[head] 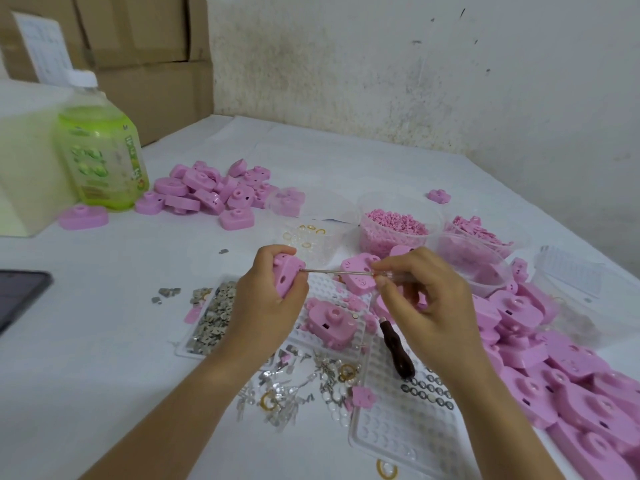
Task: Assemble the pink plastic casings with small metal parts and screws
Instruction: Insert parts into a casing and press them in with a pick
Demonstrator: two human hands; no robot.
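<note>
My left hand [273, 299] grips a pink plastic casing [287, 275], held on edge above the table. My right hand [420, 296] pinches a thin screwdriver [337, 271] by its clear handle; the metal shaft runs left and its tip touches the casing's right side. Below the hands another pink casing [330, 322] lies on a clear dimpled tray [394, 420]. A pink face-printed casing [358, 277] sits behind the shaft. Small metal parts [214, 313] fill a tray at left, and loose screws and brass rings [311, 382] lie near my wrists.
A dark-handled tool [398, 351] lies on the tray. Pink casings are piled at back left [211, 188] and along the right [554, 368]. Clear tubs of pink bits [394, 226] stand behind. A green bottle [100, 150] and a phone [20, 296] are at left.
</note>
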